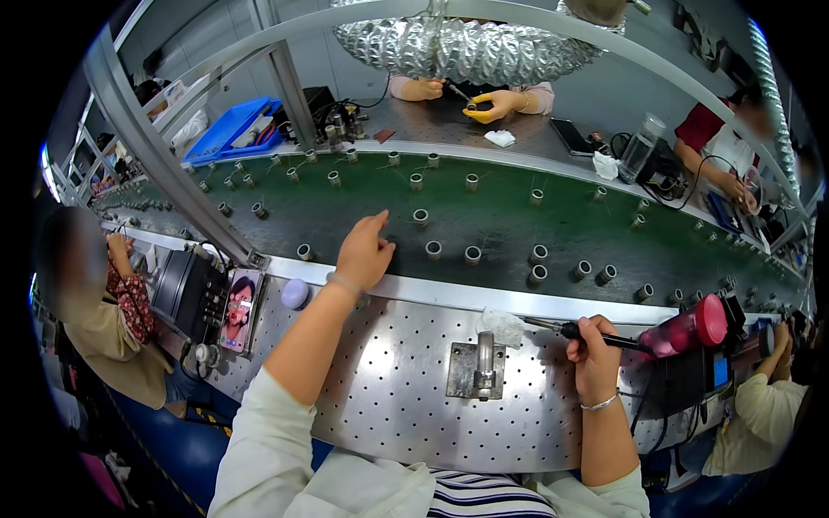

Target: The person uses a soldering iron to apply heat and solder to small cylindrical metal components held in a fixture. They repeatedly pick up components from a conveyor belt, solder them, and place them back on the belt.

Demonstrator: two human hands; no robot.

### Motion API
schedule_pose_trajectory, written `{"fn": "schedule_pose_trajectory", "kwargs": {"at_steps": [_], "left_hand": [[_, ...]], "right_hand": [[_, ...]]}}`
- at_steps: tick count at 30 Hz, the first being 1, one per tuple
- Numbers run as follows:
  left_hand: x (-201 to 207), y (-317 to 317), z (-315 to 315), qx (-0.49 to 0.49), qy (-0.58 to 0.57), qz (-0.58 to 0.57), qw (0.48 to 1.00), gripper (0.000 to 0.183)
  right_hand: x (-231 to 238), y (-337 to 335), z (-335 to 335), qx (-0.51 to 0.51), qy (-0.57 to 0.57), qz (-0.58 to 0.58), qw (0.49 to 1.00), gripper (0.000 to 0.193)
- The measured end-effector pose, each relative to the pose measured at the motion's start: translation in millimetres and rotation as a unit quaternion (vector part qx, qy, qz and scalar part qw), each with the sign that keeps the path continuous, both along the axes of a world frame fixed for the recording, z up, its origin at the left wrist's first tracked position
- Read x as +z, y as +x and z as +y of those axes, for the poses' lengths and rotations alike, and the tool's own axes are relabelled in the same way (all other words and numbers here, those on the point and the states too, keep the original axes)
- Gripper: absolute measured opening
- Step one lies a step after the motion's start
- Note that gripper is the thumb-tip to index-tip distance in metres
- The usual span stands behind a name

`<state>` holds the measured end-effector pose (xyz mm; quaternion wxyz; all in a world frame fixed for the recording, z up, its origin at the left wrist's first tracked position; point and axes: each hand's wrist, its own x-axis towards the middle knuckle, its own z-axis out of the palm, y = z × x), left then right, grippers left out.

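Note:
My left hand (364, 252) reaches over the green conveyor belt (363, 207), its fingers stretched out and holding nothing. Closest to its fingertips stands a small metal cylinder (420, 217) with thin wires. Several similar cylinders, one of them here (433, 249), stand along the belt. My right hand (594, 354) grips a soldering iron (577, 331) by its black handle, the tip pointing left. That tip is beside a crumpled white wad (504, 327) at the bench's far edge. Below the wad, a metal fixture (465, 371) with an upright rod-like part rests on the perforated metal bench (389, 380).
A pink-lidded bottle (691, 328) and a black box with a blue screen (691, 380) are at right. At left lie a purple round object (295, 294), a phone (239, 311) and a dark box (183, 287). A co-worker's yellow-gloved hand (492, 107) is across the belt. A metal post (173, 147) slants down at left.

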<state>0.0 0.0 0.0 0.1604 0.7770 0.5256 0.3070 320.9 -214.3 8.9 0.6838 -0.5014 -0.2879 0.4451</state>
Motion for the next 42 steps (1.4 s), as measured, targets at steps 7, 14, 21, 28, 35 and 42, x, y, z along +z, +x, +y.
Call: {"fn": "schedule_pose_trajectory", "kwargs": {"at_steps": [7, 14, 21, 28, 35, 42], "left_hand": [[-21, 41, 43, -0.134, -0.075, -0.18, 0.972, 0.056], [30, 70, -40, -0.173, -0.315, -0.386, 0.85, 0.028], [35, 73, -112, -0.249, -0.538, -0.39, 0.705, 0.033], [27, 82, -104, -0.348, -0.605, -0.315, 0.643, 0.045], [23, 61, -129, -0.301, -0.591, -0.426, 0.616, 0.081], [16, 68, -137, -0.342, -0.446, -0.462, 0.686, 0.026]], "right_hand": [[6, 8, -8, -0.019, -0.036, 0.016, 0.999, 0.019], [3, 13, -14, -0.033, -0.024, 0.025, 0.999, 0.019], [21, -1, -23, 0.023, 0.046, -0.006, 0.999, 0.016], [24, -4, -32, 0.038, 0.104, -0.064, 0.992, 0.02], [26, -13, -40, 0.088, 0.157, -0.091, 0.979, 0.023], [26, -18, -42, 0.131, 0.152, -0.046, 0.979, 0.023]]}}
